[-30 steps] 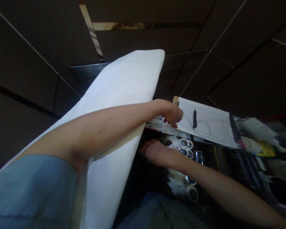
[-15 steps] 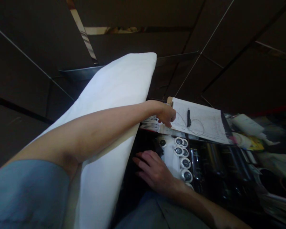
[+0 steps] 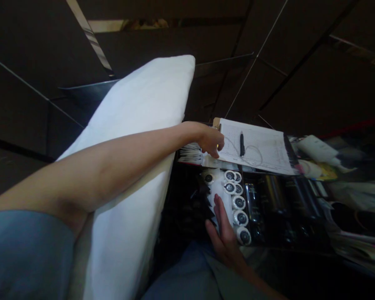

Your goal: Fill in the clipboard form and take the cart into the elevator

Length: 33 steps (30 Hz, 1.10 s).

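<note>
My left hand (image 3: 211, 140) reaches across a white padded, pillow-like bundle (image 3: 137, 112) to the near left edge of a clipboard with a printed sheet (image 3: 262, 146). Its fingers are curled, and whether anything is in them is hidden. White packets (image 3: 190, 153) stand in a row below that wrist. On the sheet lie a black pen (image 3: 242, 143) and a thin cord. My right hand (image 3: 225, 237) is open, fingers stretched out on edge, beside round white items with dark labels (image 3: 238, 203). Black pointed packets (image 3: 203, 196) sit to its left.
Dark bottles or cylinders (image 3: 270, 193) fill the compartment to the right. Beyond are a white bottle (image 3: 318, 150) and blurred bags and papers (image 3: 359, 200). A dark panelled wall (image 3: 162, 41) rises behind.
My right hand has moved right, from over the black packets to beside the round white items, and turned on edge. My left hand stays at the clipboard's edge. The view has shifted slightly.
</note>
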Each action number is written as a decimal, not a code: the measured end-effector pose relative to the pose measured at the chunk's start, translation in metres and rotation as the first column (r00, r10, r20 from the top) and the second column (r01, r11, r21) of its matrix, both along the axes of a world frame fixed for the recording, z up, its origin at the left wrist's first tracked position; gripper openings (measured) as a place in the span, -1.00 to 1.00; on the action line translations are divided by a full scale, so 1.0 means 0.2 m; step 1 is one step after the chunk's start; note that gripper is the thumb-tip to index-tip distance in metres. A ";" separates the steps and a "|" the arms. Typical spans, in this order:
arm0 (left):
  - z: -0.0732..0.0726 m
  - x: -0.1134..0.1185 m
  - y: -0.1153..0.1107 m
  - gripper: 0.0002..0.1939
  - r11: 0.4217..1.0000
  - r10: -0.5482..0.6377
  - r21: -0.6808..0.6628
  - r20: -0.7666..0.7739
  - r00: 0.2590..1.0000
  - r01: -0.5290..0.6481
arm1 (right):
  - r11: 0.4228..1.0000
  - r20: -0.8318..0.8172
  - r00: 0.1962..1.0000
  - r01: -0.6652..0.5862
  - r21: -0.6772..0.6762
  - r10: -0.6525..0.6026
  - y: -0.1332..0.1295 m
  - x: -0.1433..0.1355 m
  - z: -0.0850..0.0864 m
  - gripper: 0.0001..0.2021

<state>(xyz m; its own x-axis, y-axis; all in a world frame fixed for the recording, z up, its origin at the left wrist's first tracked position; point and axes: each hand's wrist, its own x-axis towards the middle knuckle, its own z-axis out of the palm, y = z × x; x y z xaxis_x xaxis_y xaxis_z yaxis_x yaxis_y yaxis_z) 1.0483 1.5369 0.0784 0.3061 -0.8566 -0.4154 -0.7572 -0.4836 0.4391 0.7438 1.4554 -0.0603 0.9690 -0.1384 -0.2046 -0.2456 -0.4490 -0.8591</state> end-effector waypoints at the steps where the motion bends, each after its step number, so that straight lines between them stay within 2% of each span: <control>1: 0.00 0.00 0.00 -0.46 0.998 -0.034 0.045 0.036 0.999 0.032 | 0.997 -0.020 0.999 0.047 0.054 -0.046 0.02 0.02 0.01 -0.29; 3: 0.01 -0.01 -0.01 -0.45 0.993 -0.068 0.104 0.082 0.994 0.059 | 0.975 -0.058 0.989 0.144 0.169 -0.136 0.05 0.04 0.02 -0.27; 6: 0.02 -0.01 -0.01 -0.48 0.993 -0.054 0.106 0.085 0.995 0.045 | 0.911 -0.088 0.970 0.243 0.332 -0.227 0.07 0.07 0.03 -0.25; 9: 0.03 -0.01 -0.01 -0.50 0.994 -0.045 0.102 0.083 0.996 0.036 | 0.857 -0.093 0.967 0.253 0.449 -0.237 0.11 0.09 0.02 -0.25; 11: 0.02 -0.02 -0.01 -0.51 0.994 -0.041 0.107 0.083 0.996 0.032 | 0.852 -0.058 0.980 0.196 0.486 -0.192 0.14 0.11 0.01 -0.25; 13: 0.02 -0.01 -0.01 -0.51 0.993 -0.048 0.113 0.087 0.995 0.038 | 0.880 0.009 0.994 0.094 0.466 -0.111 0.17 0.14 0.00 -0.26; 17: 0.01 -0.01 -0.01 -0.52 0.991 -0.097 0.101 0.107 0.989 0.086 | 0.955 0.109 0.994 -0.050 0.291 0.019 0.21 0.19 -0.02 -0.30; 19: 0.01 0.00 0.00 -0.51 0.991 -0.108 0.091 0.102 0.989 0.098 | 0.967 0.130 0.991 -0.036 0.253 0.003 0.22 0.21 -0.02 -0.32; 23: 0.02 -0.01 0.00 -0.51 0.992 -0.088 0.100 0.099 0.991 0.078 | 0.952 0.153 0.977 0.099 0.288 -0.148 0.23 0.25 -0.02 -0.41; 26: 0.02 -0.01 -0.01 -0.50 0.991 -0.092 0.104 0.112 0.989 0.080 | 0.948 0.168 0.964 0.155 0.277 -0.207 0.24 0.28 -0.01 -0.42; 29: 0.02 -0.01 -0.01 -0.51 0.991 -0.102 0.095 0.117 0.988 0.091 | 0.965 0.186 0.964 0.148 0.214 -0.189 0.27 0.33 0.01 -0.40; 33: 0.03 -0.02 0.00 -0.54 0.991 -0.106 0.090 0.114 0.988 0.096 | 0.988 0.188 0.979 0.053 0.147 -0.080 0.30 0.39 0.03 -0.33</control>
